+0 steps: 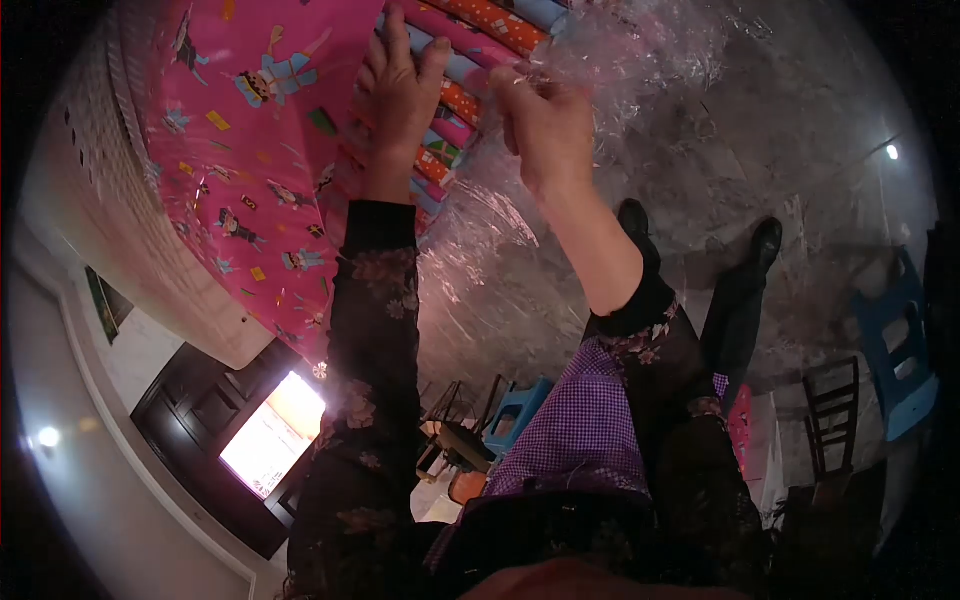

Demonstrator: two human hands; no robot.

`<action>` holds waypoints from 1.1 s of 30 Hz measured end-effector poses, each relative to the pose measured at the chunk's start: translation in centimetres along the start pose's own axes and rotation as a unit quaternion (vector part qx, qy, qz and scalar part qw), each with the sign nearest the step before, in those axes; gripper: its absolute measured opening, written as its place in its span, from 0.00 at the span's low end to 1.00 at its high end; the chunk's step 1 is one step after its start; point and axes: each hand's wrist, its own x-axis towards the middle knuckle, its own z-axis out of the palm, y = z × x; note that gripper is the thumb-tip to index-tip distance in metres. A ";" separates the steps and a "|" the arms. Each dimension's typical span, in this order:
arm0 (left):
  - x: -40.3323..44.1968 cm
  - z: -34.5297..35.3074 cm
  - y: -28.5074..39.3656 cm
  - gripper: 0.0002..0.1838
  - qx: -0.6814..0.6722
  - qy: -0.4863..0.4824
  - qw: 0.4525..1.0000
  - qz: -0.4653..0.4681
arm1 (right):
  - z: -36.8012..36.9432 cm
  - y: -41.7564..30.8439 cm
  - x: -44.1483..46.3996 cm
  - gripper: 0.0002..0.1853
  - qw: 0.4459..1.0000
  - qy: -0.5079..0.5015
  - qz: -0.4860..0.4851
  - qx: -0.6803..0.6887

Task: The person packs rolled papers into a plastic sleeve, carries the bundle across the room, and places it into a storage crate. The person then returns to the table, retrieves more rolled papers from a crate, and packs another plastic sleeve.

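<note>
left hand (pixel 405 98): spread loose on the patterned rolls (pixel 462 101), not gripping | right hand (pixel 548 125): curled, looks pinched on clear plastic (pixel 645 62) by their ends | rolls lie ahead, long axis slanting upper-left to lower-right, left hand's basically on top, so nearer tbh

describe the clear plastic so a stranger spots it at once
Find the big pink cartoon-print covering, upper left. Colourful rolls line its right side, and the clear plastic bunches just beyond them, beside the right hand. Unlike the covering and rolls, it is see-through and crumpled.
</note>
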 end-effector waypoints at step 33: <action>-0.6 -0.2 0.0 0.35 -0.105 -0.073 0.989 -0.067 | -19.3 4.2 -10.7 0.08 0.986 0.038 -0.021 -0.160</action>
